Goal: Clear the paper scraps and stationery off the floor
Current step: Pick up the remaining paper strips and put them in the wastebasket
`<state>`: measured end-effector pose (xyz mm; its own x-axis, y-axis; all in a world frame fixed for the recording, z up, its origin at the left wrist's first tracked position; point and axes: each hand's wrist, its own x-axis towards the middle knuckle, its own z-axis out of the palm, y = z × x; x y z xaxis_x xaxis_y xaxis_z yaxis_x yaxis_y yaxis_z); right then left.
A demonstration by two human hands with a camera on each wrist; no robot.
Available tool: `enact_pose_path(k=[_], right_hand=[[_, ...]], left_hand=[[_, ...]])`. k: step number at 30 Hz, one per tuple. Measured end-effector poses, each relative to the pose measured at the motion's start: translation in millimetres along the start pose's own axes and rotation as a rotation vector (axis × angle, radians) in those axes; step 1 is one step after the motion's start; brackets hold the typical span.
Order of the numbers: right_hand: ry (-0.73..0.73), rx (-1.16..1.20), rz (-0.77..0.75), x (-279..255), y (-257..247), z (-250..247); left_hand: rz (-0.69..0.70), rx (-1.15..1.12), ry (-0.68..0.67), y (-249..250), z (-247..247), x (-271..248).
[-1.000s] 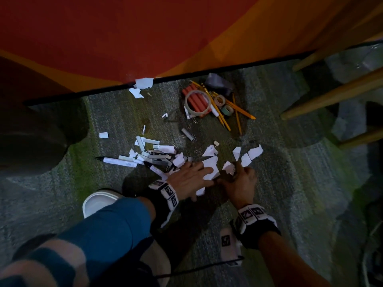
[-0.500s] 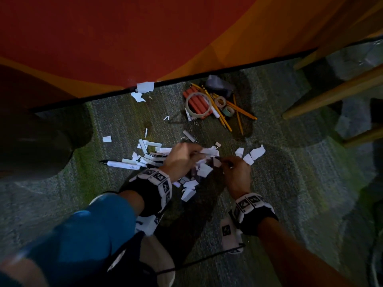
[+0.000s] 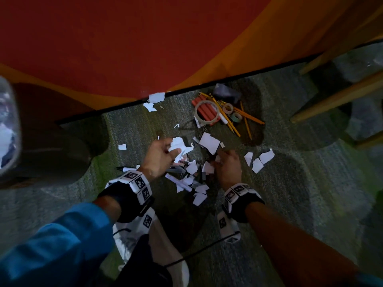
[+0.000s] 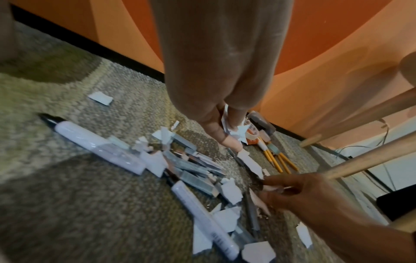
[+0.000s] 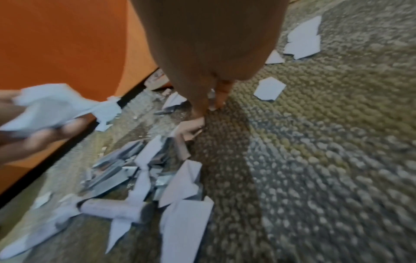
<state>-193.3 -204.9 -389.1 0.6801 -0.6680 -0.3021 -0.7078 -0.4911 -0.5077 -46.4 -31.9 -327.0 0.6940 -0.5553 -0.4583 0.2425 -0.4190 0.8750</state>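
White paper scraps point(image 3: 257, 161) lie scattered on the grey carpet, mixed with white markers point(image 4: 96, 142) and grey staple strips point(image 4: 193, 169). My left hand point(image 3: 176, 151) is raised a little above the pile and grips a crumpled bunch of scraps point(image 3: 178, 145); the right wrist view shows that bunch point(image 5: 56, 105) too. My right hand point(image 3: 217, 160) is down at the pile's right side, its fingertips point(image 5: 217, 105) pinching a small scrap on the carpet. Further back lies a heap of stationery: a tape ring point(image 3: 206, 112), red sticks point(image 3: 204, 109) and yellow pencils point(image 3: 246, 119).
An orange and red wall point(image 3: 145, 48) with a black baseboard runs behind the mess. Wooden stool legs point(image 3: 335, 98) stand at the right. A dark round object point(image 3: 51, 154) sits at the left, and my white shoe point(image 3: 128, 235) is below the hands.
My left hand has come up off the carpet with a bunch of scraps and moved slightly left. The right hand has stayed low at the pile, still picking at scraps.
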Motion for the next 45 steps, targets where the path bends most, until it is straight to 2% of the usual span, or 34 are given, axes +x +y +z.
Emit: enact_pose_path(k=[2,4,6,9,14,20,27,31,36,40,45], right_hand=[[0.026,0.041,-0.041,2,-2,-5],[-0.021,0.014,-0.062,6,-6,-13],[-0.082,0.011,-0.037,10,-7,-22],[-0.045,0.171,0.04,5,-4,-33],[-0.216,0.255,0.094,-19,-4,-20],[-0.152,0.108,-0.003,-17,-9,-2],[-0.087,0.327,0.1,4,-16,-20],[-0.106,0.187,0.037,41,-31,-31],[-0.218,-0.118,-0.014,70,-36,-17],[-0.184,-0.092,-0.016,72,-38,-15],[-0.211,0.057,0.098,72,-35,-16]], left_hand=[[0.018,0.069,0.009,-5,-8,-1],[0.004,0.098,0.02,-3,-14,-5],[-0.008,0.07,0.027,-2,-16,-9],[-0.031,0.039,0.035,2,-19,-12],[-0.016,0.085,0.005,9,-19,-16],[-0.098,0.056,-0.032,1,-20,-6],[-0.128,0.015,0.015,-6,-21,-1],[-0.112,0.023,0.038,10,-21,-2],[-0.114,-0.042,0.04,16,-22,-5],[-0.123,-0.094,0.034,22,-29,-6],[-0.104,-0.093,0.049,37,-45,-10]])
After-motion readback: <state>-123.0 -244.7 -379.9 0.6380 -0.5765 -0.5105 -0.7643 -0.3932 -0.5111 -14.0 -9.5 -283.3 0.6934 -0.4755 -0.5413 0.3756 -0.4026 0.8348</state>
